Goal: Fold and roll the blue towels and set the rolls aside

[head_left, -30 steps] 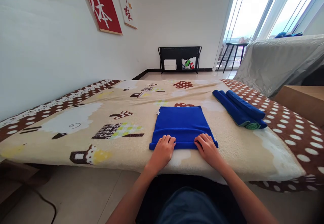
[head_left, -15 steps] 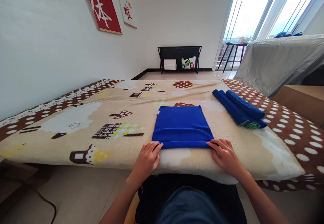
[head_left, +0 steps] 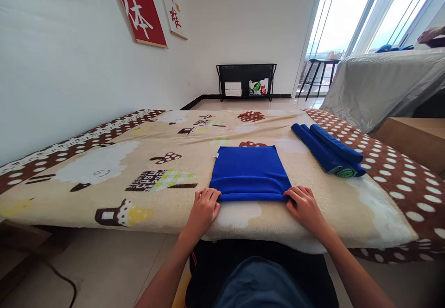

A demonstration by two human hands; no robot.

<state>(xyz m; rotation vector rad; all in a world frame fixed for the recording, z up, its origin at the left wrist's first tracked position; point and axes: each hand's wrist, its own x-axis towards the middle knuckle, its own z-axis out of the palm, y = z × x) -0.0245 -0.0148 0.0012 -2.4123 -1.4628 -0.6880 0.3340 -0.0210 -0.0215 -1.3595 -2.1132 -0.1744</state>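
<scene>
A blue towel (head_left: pixel 248 164) lies spread on the patterned blanket, its near edge turned over into a narrow roll. At the roll's left end, my left hand (head_left: pixel 206 206) pinches the cloth between thumb and fingers. My right hand (head_left: pixel 305 208) grips the right end the same way. A small white tag shows on the towel's left edge. To the right rest several rolled blue towels (head_left: pixel 328 152) side by side, one with a green spiral end facing me.
The cream blanket (head_left: pixel 111 192) with brown dotted borders covers the low bed. Beyond it stands a black rack (head_left: pixel 246 78) by the wall. At right are a cardboard box (head_left: pixel 413 141), a plastic-covered piece of furniture (head_left: pixel 392 80) and another person's hand (head_left: pixel 431 35).
Both hands have moved slightly away from me, and the towel's near edge has rolled a little further forward. Another person's hand has appeared at the far right.
</scene>
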